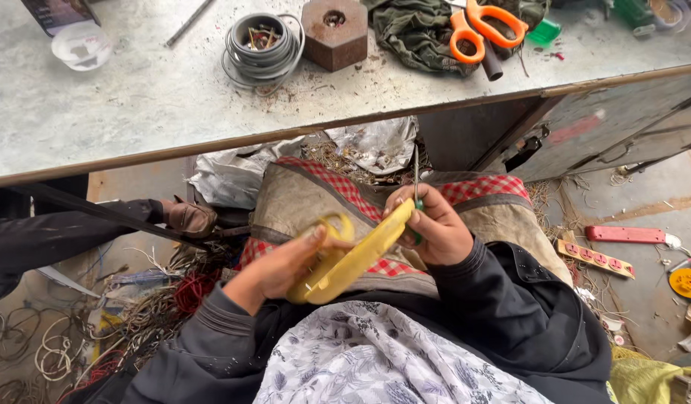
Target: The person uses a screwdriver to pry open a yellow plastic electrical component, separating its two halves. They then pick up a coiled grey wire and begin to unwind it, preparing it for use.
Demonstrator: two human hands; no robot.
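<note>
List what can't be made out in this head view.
- Screwdriver: tip and handle hidden by the right hand and the yellow plastic casing.
- Casing's inner side: turned away and covered by the left hand.
- Phone on the table: cut off by the top edge.
- Wire scraps on the floor: too tangled and small to count.
</note>
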